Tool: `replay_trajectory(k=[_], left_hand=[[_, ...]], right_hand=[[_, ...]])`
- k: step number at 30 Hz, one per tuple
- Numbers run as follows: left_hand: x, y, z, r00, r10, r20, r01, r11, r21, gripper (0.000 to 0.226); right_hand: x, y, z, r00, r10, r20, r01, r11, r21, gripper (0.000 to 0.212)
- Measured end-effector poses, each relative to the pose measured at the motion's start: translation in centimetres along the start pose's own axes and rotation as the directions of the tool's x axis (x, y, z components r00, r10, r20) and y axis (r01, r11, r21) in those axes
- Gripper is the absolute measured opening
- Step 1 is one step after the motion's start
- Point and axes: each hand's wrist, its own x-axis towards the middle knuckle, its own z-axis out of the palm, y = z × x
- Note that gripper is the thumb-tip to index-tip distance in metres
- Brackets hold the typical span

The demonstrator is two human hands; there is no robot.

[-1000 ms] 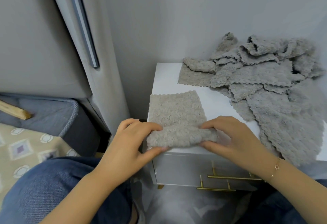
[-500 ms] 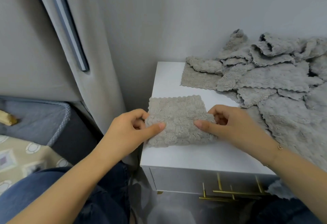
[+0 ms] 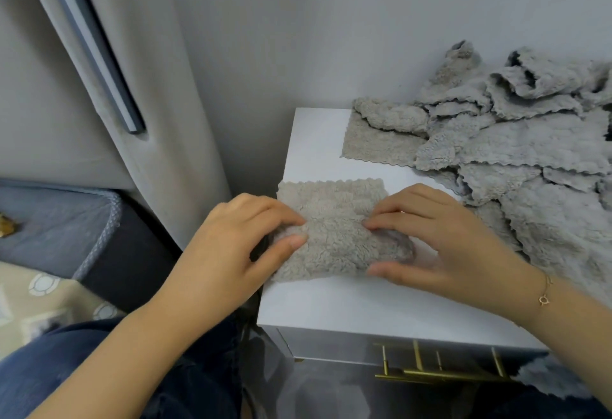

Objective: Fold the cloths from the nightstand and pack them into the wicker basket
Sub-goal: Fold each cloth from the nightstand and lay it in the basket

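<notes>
A beige fleecy cloth point(image 3: 334, 219) lies folded over on the front left of the white nightstand point(image 3: 331, 306). My left hand point(image 3: 231, 249) pinches its left edge between thumb and fingers. My right hand point(image 3: 440, 243) grips its right edge, fingers on top and thumb at the near side. A heap of several grey and beige cloths point(image 3: 516, 153) covers the right and back of the nightstand top. The wicker basket is not in view.
A grey curtain with a dark rail point(image 3: 109, 80) hangs at the left beside the wall. A blue-grey cushioned edge point(image 3: 66, 223) and a patterned beige fabric point(image 3: 36, 296) lie low at the left. Gold drawer handles point(image 3: 440, 369) front the nightstand. My jeans-clad knee point(image 3: 66, 379) sits below.
The cloth's near edge, lifted a second ago, has been carried back over the cloth, which now lies folded and shorter. Both hands moved away from me with it.
</notes>
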Motion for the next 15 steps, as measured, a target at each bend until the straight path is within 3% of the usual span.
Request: replay_trajectory(k=[3, 7, 12, 15], left_hand=[[-0.5, -0.3, -0.3, 0.993, 0.008, 0.114, -0.006, 1.0, -0.017, 0.055], [-0.7, -0.3, 0.0, 0.983, -0.004, 0.181, 0.003, 1.0, 0.006, 0.076], [-0.8, 0.0, 0.3, 0.995, 0.013, 0.098, -0.011, 1.0, -0.015, 0.06], [-0.8, 0.5, 0.0, 0.998, 0.034, 0.054, -0.028, 0.995, -0.096, 0.039]], right_hand=[[-0.4, -0.1, 0.3, 0.998, 0.008, 0.063, -0.002, 0.995, -0.103, 0.058], [-0.8, -0.5, 1.3, 0.998, 0.057, -0.002, -0.057, 0.991, -0.123, 0.053], [-0.9, -0.8, 1.0, 0.996, 0.084, -0.011, -0.085, 0.996, -0.033, 0.049], [-0.9, -0.9, 0.0, 0.985, 0.15, 0.083, -0.165, 0.964, 0.21, 0.044]])
